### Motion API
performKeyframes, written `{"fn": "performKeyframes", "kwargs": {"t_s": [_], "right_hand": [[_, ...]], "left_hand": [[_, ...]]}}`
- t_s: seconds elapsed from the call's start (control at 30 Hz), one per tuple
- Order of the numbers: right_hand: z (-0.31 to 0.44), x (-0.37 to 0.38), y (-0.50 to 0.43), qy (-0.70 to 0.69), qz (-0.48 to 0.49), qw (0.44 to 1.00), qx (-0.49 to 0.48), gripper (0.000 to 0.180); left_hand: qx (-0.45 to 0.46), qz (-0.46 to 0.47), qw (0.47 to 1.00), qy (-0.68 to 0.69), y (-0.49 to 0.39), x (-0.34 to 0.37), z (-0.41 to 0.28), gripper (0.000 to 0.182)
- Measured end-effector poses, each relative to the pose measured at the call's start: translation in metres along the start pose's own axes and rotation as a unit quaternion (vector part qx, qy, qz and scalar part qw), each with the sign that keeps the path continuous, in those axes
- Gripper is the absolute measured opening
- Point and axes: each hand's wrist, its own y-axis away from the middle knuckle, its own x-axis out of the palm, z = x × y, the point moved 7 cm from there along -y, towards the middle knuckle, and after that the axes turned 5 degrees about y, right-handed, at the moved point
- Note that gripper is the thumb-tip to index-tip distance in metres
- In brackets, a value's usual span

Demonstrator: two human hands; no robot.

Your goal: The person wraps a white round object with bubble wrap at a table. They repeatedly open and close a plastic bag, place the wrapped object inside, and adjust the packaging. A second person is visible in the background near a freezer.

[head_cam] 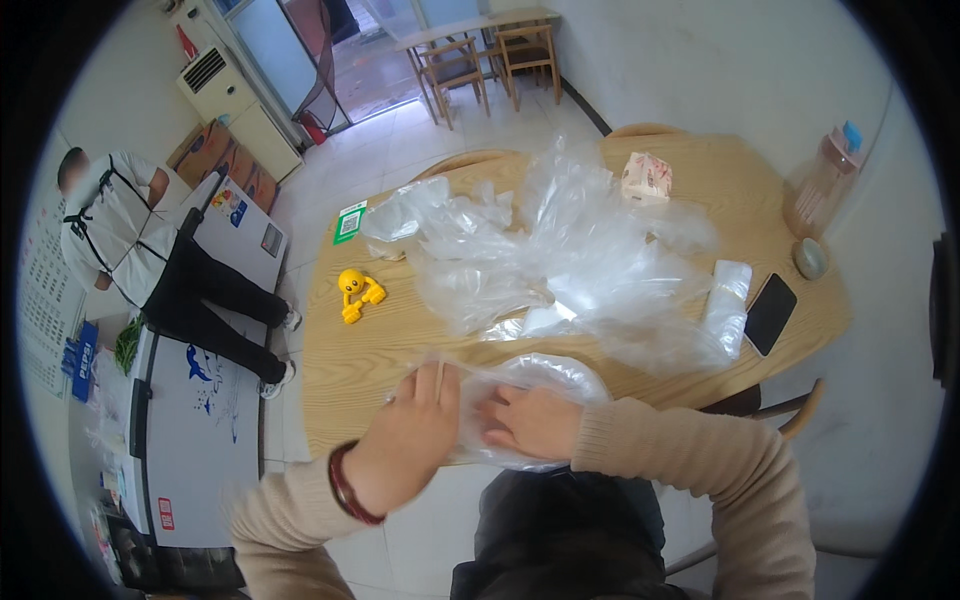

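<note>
A round, whitish bundle in clear plastic film (566, 369) lies at the near edge of the wooden table (352, 397), right in front of me. My left hand (416, 427) is at its left side, fingers bent down over the loose film, which it appears to grip; the fingertips are partly hidden. Laid flat across the bundle, my right hand (536, 421) has its fingers apart and pointing left. Whether those fingers are over or under the top layer of film cannot be told. Just beyond, a large heap of crumpled clear plastic bags (570, 247) spreads over the table.
Around the heap are a yellow smiling toy figure (352, 283), a green code card (349, 223), a paper packet (646, 178), a folded plastic bag roll (727, 304), a smartphone (771, 314), a small bowl (810, 259) and a bottle (823, 184). A person (127, 217) stands by chest freezers (202, 420).
</note>
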Motion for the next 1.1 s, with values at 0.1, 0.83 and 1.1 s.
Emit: {"fn": "performKeyframes", "kwargs": {"t_s": [0.1,0.83,1.1], "right_hand": [[0.001,-0.006,0.0,-0.033,0.017,0.999,-0.01,0.04],[-0.033,-0.028,0.122,-0.809,-0.233,0.539,0.018,0.006],[-0.112,-0.05,0.081,-0.421,-0.353,0.811,0.199,0.005]], "left_hand": [[0.052,0.039,0.954,0.291,-0.003,0.051,0.033,0.061],[0.036,-0.318,0.751,0.578,0.03,0.109,-0.013,0.121],[0.053,-0.114,0.821,0.557,0.029,0.124,-0.026,0.105]]}}
